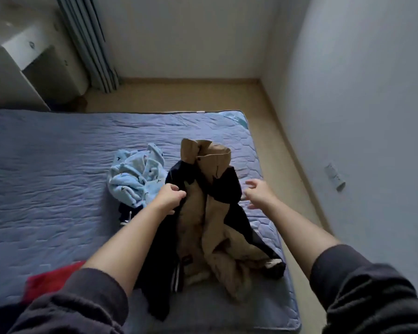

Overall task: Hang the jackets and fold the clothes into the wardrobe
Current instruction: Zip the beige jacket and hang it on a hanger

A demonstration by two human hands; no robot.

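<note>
Head view: a blue bed [46, 165] beside white walls [191, 32].
The left hand [170, 197] has its grip clamped on the dark jacket [227, 188]; the blurry right hand [258, 191] seems spread apart.

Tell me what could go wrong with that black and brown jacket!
Only the left hand grips the jacket; the right hand is open beside it, so the jacket might lift lopsided and slip. It lies near the edge of the bed, so part of it could slide onto the floor. The light blue garment lies right beside it and might get dragged along.
</note>
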